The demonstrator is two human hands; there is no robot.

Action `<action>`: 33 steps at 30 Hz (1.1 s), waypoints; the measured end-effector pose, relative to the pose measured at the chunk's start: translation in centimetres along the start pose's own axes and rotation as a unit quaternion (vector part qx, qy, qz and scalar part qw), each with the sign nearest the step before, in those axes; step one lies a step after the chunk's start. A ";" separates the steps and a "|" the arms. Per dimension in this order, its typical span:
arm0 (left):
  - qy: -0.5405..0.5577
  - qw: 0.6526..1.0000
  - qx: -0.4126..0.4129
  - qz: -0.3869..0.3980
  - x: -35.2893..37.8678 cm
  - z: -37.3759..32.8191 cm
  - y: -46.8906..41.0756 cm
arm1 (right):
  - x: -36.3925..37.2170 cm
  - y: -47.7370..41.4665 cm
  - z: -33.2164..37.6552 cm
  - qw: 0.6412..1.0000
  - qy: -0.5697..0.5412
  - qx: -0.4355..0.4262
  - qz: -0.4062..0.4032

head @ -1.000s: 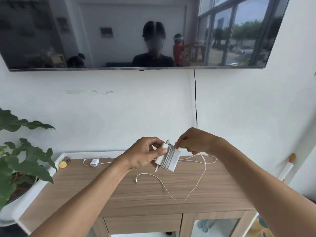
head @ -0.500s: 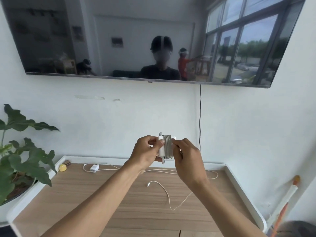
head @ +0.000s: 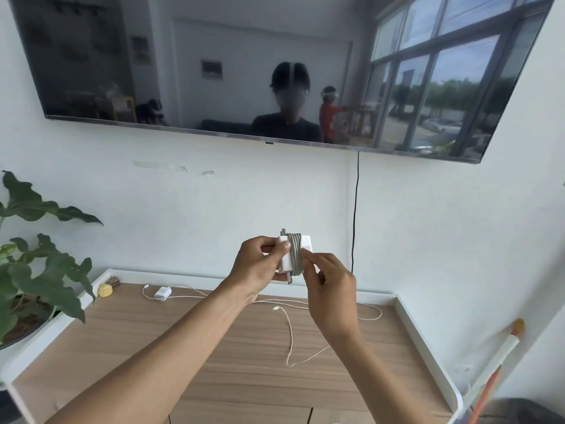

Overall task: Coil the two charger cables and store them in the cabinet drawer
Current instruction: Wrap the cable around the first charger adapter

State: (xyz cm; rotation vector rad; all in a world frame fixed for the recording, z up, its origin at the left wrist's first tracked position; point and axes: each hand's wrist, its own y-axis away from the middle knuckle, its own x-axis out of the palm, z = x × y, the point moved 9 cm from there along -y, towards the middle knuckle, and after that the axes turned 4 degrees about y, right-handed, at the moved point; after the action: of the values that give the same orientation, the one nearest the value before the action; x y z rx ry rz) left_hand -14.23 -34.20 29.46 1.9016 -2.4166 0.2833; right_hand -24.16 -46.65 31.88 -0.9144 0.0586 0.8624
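Note:
My left hand (head: 260,263) grips a white charger block (head: 305,243) held up above the wooden cabinet top (head: 183,347). A grey cable (head: 296,255) is wound around the block in several turns. My right hand (head: 330,289) pinches the cable against the block's right side. A second white charger (head: 162,292) lies at the back left of the cabinet top, and its thin white cable (head: 290,335) trails loosely across the wood to the right. The drawer front is barely visible at the bottom edge.
A leafy potted plant (head: 39,270) stands at the left end. A small yellow object (head: 105,290) sits near the back left corner. A wall-mounted TV (head: 214,71) hangs above, with a black cord (head: 355,215) running down. A white and orange pole (head: 495,362) leans at right.
My hands rose with the wrapped charger, and my right hand moved from the block's top to its right side. The view tilted up, so the drawers dropped out of sight.

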 end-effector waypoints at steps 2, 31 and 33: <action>0.003 1.000 -0.001 -0.002 -0.3 -0.1 0.1 | -0.2 -0.1 -0.2 1.000 -0.007 0.006 0.001; 0.076 0.981 -0.025 0.175 0.1 -3.0 1.4 | 3.0 0.0 -2.6 0.968 -0.148 0.121 0.164; 0.060 0.976 -0.023 0.210 0.2 -3.2 1.7 | 2.8 -0.9 -2.3 0.972 -0.070 0.089 0.206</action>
State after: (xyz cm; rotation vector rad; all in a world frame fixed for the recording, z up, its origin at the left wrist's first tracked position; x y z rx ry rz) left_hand -16.12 -33.41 32.48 1.2969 -2.6906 0.3436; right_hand -20.95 -46.85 29.96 -0.6793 0.2066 1.2851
